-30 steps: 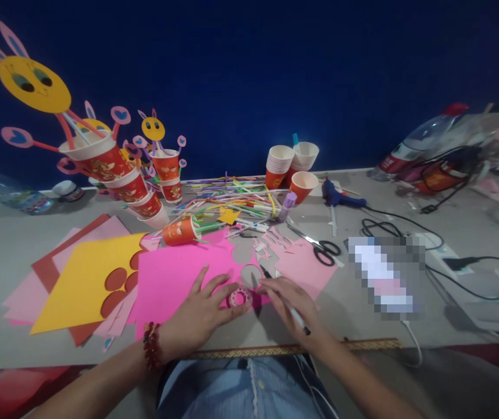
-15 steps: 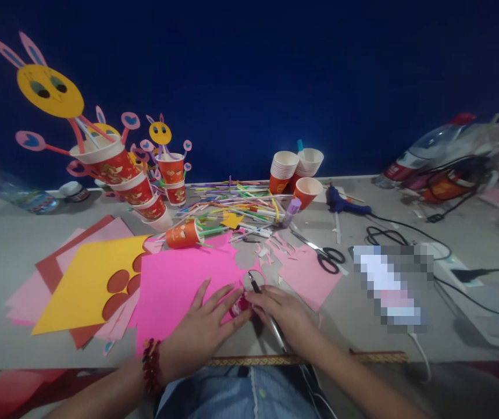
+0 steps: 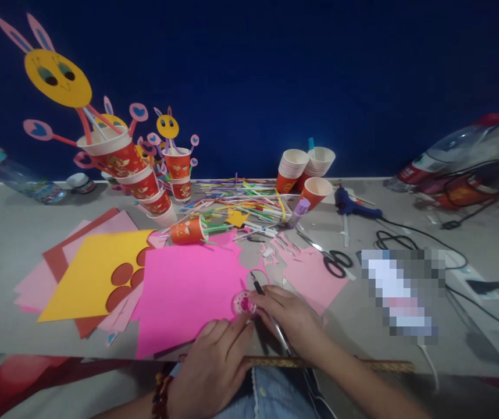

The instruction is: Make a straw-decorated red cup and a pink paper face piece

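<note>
A pen [image 3: 271, 314] with a black grip and clear barrel is in my right hand [image 3: 291, 317], its tip pointing away from me. At the right edge of the pink paper [image 3: 188, 291] lies a small patterned white ring with pink showing in its centre [image 3: 244, 302]; my right fingertips touch its right side. My left hand [image 3: 218, 364] rests at the table's front edge, palm down, fingers extended close together. Its index fingertip reaches the ring's lower edge, and nothing shows in its grasp. Round cutouts mark the pink sheet's right side.
Black-handled scissors [image 3: 337, 263] lie on light pink paper [image 3: 314, 279]. Yellow paper [image 3: 92, 273] is at left, near decorated paper cups [image 3: 118, 160]. Straws [image 3: 241, 198], plain cups [image 3: 293, 169], a glue stick [image 3: 299, 210] and a blue glue gun [image 3: 356, 203] sit behind; cables run right.
My left hand has drawn back toward the table edge and its spread fingers have come together, uncovering the ring. The right hand still holds the pen; the view has shifted slightly.
</note>
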Tool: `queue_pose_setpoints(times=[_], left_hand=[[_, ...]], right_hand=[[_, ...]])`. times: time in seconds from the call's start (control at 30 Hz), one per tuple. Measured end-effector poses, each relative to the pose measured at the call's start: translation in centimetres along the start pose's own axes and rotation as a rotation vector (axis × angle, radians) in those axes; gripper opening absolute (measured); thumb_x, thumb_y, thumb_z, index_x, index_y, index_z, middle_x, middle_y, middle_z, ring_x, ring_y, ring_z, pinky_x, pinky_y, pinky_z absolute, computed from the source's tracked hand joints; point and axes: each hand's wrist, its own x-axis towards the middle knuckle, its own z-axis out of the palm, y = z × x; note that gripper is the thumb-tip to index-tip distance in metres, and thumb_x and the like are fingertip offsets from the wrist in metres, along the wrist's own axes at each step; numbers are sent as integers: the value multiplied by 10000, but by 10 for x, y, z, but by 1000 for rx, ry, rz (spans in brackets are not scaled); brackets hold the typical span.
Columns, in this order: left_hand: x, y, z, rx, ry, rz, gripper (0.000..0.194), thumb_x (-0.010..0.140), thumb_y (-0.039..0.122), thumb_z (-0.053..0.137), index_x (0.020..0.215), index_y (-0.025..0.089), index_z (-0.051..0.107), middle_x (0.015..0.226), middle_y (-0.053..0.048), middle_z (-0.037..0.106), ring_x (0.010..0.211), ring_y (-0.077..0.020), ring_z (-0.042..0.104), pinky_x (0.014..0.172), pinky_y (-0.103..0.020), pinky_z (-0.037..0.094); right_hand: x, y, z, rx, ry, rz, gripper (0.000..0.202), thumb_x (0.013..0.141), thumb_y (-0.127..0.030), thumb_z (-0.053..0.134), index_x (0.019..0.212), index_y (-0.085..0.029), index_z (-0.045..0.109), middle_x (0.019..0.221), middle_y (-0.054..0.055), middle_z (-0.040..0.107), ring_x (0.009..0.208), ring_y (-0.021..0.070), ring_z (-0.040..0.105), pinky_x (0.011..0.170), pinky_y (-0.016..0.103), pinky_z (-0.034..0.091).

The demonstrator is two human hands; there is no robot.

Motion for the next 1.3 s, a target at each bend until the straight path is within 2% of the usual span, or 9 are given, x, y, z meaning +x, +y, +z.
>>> queue_pose_setpoints(times=[0.2, 0.43, 0.53, 0.67, 0.77, 0.83, 0.9, 1.1, 1.3], left_hand=[[-1, 3, 7, 23, -24, -34, 362, 1022, 296, 404, 1284, 99, 558, 1365, -228, 604, 1007, -267, 649, 833, -395, 508], [-1, 5, 2, 187, -177, -3, 505, 1028, 358, 428, 1450, 80, 431, 1454, -210, 545, 1008, -248, 644, 834, -392, 483], [-1, 7, 4, 289, -236, 29, 527, 1011, 333, 460, 1457, 56, 418, 1483, -264, 491, 872, -235, 669, 747, -397, 489], [0, 11, 5, 316, -305, 38, 540, 967, 289, 523, 1447, 61, 422, 1478, -294, 481, 706, -220, 667, 632, -395, 494], [4, 12, -2, 296, -339, 51, 496, 947, 237, 532, 1403, 58, 456, 1489, -303, 466, 621, -198, 649, 608, -401, 508], [7, 13, -8, 290, -357, 70, 449, 926, 182, 532, 1357, 61, 496, 1499, -296, 458, 637, -201, 660, 604, -396, 514], [8, 12, -12, 271, -368, 79, 409, 915, 146, 527, 1318, 71, 526, 1504, -280, 460, 723, -223, 686, 600, -378, 512], [5, 9, -11, 133, -364, 17, 392, 946, 155, 506, 1335, 108, 505, 1503, -260, 461, 883, -231, 696, 664, -339, 514], [5, 7, -8, 105, -378, 36, 351, 976, 186, 491, 1314, 95, 514, 1477, -274, 482, 919, -247, 700, 666, -340, 517]], right_hand=[[-1, 1, -2, 30, -15, 3, 334, 956, -91, 496, 1258, -159, 620, 976, 121, 738, 946, 264, 680, 797, 371, 579], [4, 2, -7, 85, -126, 46, 375, 944, -101, 509, 1292, -174, 626, 1014, 131, 728, 979, 264, 668, 808, 367, 557], [20, 1, -19, 214, -155, 44, 313, 989, -163, 485, 1260, -190, 640, 990, 107, 736, 893, 233, 671, 773, 343, 541], [59, 1, -40, 461, -179, 78, 265, 1002, -245, 487, 1217, -221, 640, 1111, 87, 735, 1009, 220, 665, 894, 350, 511], [96, 4, -40, 544, -371, 187, 157, 938, -214, 530, 1011, -181, 665, 1001, 47, 709, 822, 164, 647, 752, 268, 495], [118, 5, -30, 556, -473, 185, 74, 851, -146, 576, 833, -164, 644, 795, -6, 651, 709, 131, 588, 677, 227, 440], [135, 6, -16, 552, -615, 149, 77, 782, -118, 612, 716, -158, 611, 707, -36, 595, 622, 102, 520, 604, 210, 380], [152, -2, 9, 567, -864, 1, 94, 800, -170, 588, 706, -165, 580, 595, -75, 510, 551, 84, 435, 531, 210, 279], [153, 0, 11, 589, -946, -70, 94, 804, -194, 565, 716, -168, 582, 585, -75, 503, 547, 87, 435, 533, 212, 282]])
